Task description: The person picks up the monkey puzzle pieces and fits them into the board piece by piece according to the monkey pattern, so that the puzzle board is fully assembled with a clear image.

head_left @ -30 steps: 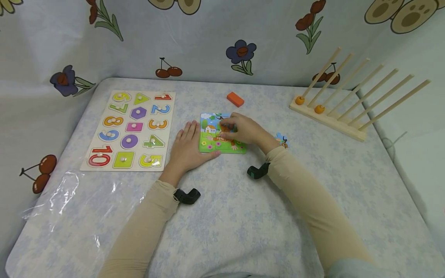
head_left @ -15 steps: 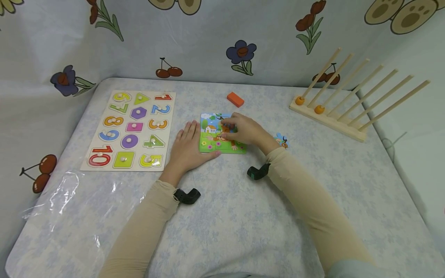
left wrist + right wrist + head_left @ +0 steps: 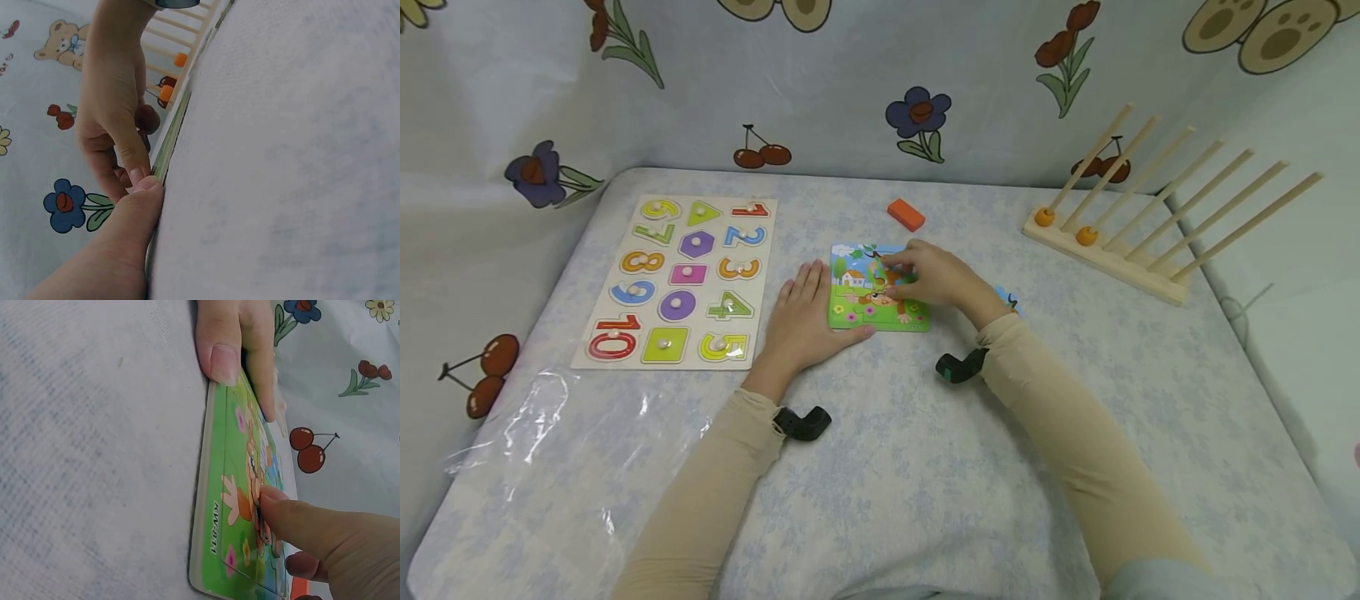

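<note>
A small picture puzzle [image 3: 880, 319] with a green border and a cartoon animal lies flat on the table. My left hand [image 3: 803, 321] rests along its left side with straight fingers, its thumb touching the near-left corner. Over the right half of the puzzle, my right hand [image 3: 942, 279] bends thumb and fingers round a puzzle piece, mostly hidden beneath them. The right wrist view shows that thumb [image 3: 290, 515] against the piece, which sits slightly uneven in the board. A loose blue puzzle piece [image 3: 1006, 297] lies partly hidden behind my right wrist.
A number-and-shape board [image 3: 677, 283] lies to the left, with clear plastic wrap [image 3: 535, 417] nearer me. An orange block [image 3: 906, 214] is behind the puzzle. At the back right stands a wooden peg rack [image 3: 1105, 254] with two orange beads.
My right hand has shifted slightly to the right over the puzzle, showing more of the cartoon animal. Its wrist now covers more of the loose piece. The left hand stays in place.
</note>
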### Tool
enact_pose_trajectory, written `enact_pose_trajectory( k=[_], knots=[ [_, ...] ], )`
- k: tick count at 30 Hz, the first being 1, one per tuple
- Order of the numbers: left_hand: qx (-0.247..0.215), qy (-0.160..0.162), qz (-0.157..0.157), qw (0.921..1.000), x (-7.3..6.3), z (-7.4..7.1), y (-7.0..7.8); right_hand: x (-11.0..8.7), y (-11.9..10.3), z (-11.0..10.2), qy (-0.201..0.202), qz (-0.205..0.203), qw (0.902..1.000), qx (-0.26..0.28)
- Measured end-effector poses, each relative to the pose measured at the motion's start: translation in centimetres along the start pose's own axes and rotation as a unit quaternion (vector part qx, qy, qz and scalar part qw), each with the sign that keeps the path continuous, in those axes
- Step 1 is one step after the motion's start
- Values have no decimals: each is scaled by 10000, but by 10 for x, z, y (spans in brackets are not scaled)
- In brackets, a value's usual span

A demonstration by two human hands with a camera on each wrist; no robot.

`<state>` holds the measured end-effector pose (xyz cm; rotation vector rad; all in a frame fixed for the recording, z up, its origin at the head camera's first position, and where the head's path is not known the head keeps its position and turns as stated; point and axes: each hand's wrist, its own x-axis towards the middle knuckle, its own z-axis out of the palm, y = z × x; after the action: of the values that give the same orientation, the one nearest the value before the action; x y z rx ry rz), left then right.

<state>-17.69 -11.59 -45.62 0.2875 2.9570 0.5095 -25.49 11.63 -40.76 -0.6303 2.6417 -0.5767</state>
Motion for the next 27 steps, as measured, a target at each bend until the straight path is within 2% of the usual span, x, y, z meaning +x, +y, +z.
enact_pose_trajectory(
  k=[12,27],
  knots=[
    [-80,51,-7,10000,1,2,-1,0,6,-1,55,161,9999,14],
    [-74,56,8,10000,0,1,0,4,-10,11,-33,-270,9996,-6]
  ],
)
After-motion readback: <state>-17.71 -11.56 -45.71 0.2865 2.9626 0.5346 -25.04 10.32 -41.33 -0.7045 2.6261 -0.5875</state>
